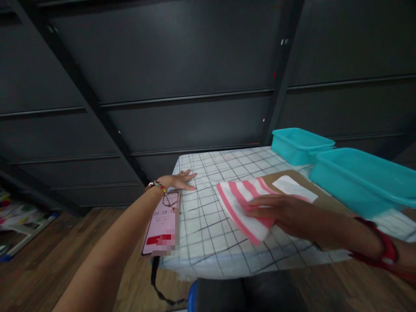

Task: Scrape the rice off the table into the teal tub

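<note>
My left hand (182, 180) lies with its fingers spread on the checked tablecloth (208, 225), near the table's far left corner. It holds nothing. Under my right hand (276, 212) is a pink-and-white striped cloth (242, 203), with thumb and fingers closed on its right part. The cloth lies partly over a brown cardboard sheet (292, 177) with a white paper (294, 188) on it. My right fingertips are slightly blurred. Beside my left wrist, a phone (162, 223) showing a timer sits at the table's left edge.
Two turquoise plastic baskets stand on the right, a smaller one (289, 149) behind a larger one (351, 188). A dark panelled wall (195, 121) rises behind the table. A black strap (154, 277) hangs below the phone. At far left, a white rack (29, 236) stands on the wooden floor.
</note>
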### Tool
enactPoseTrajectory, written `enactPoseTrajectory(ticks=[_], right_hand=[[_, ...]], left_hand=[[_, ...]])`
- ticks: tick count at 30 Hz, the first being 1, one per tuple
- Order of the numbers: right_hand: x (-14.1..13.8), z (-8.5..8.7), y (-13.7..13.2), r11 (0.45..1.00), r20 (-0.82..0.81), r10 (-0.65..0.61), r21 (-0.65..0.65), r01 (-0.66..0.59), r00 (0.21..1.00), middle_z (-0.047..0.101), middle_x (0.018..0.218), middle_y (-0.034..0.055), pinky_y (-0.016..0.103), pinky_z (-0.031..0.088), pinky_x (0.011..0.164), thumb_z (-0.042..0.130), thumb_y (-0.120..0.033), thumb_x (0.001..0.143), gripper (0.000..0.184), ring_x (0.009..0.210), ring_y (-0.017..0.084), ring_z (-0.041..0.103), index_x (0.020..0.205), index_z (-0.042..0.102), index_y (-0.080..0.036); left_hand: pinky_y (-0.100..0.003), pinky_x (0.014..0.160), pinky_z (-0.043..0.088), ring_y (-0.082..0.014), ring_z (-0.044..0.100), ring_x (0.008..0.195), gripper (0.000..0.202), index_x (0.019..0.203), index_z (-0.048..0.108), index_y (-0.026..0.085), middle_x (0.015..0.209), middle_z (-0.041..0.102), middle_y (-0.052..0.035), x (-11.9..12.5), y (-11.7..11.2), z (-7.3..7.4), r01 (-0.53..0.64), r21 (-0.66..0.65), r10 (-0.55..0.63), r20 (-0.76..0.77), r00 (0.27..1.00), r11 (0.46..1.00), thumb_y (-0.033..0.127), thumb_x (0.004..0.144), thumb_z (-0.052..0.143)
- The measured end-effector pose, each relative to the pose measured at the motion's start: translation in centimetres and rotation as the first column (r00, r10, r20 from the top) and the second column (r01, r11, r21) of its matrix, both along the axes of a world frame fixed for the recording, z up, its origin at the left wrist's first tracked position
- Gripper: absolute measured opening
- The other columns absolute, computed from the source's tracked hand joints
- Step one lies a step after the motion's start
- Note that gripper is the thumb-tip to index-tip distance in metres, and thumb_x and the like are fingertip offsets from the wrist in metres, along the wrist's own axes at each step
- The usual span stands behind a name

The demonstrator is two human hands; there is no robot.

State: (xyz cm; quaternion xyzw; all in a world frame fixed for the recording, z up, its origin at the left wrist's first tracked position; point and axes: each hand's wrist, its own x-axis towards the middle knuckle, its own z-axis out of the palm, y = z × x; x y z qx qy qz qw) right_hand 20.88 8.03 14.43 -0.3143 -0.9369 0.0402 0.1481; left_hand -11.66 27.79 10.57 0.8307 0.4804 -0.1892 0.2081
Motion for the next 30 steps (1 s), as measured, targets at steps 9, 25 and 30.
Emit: enactPoseTrajectory(ticks=[9, 25, 30], right_hand=[[-10.2, -4.1, -1.4, 0.956, 0.130, 0.271, 0.079, -0.283, 0.954, 0.060, 0.112, 0.0061, 0.038, 0.045, 0.080, 0.045, -0.022, 0.089, 0.021, 0.106, 0.023, 0.050, 0.105, 0.058, -0.022], [0.2, -1.1, 7.5, 0.937, -0.007, -0.350, 0.006, 0.350, 0.937, 0.062, 0.113, 0.0077, 0.033, 0.041, 0.091, 0.035, 0.002, 0.073, 0.044, 0.104, 0.018, 0.055, 0.105, 0.060, -0.016], [-1.6, 0.4, 13.7, 0.904, -0.052, -0.418, 0.082, 0.421, 0.907, 0.065, 0.102, 0.0125, 0.035, 0.042, 0.082, 0.040, -0.001, 0.075, 0.032, 0.093, 0.022, 0.058, 0.097, 0.062, -0.011]], left_hand=[[-0.046, 0.108, 0.011, -0.0320, -0.002, 0.136, 0.101, 0.142, 0.006, 0.024, 0.149, -0.009, -0.0073, 0.2, -0.5, 0.6, 0.028, 0.018, -0.027, -0.016, 0.999, 0.999, 0.081, 0.064, 0.038], [-0.052, 0.107, 0.009, -0.0344, -0.009, 0.135, 0.100, 0.142, 0.004, 0.021, 0.149, -0.013, -0.0092, 3.4, -1.0, 1.8, 0.076, 0.078, -0.075, -0.012, 0.997, 0.994, 0.068, 0.067, 0.050], [-0.049, 0.108, 0.006, -0.0287, -0.011, 0.135, 0.085, 0.142, 0.004, 0.024, 0.149, -0.013, -0.0061, 7.0, -2.9, 1.2, 0.181, 0.078, -0.183, 0.012, 0.983, 0.980, 0.065, 0.077, 0.039]])
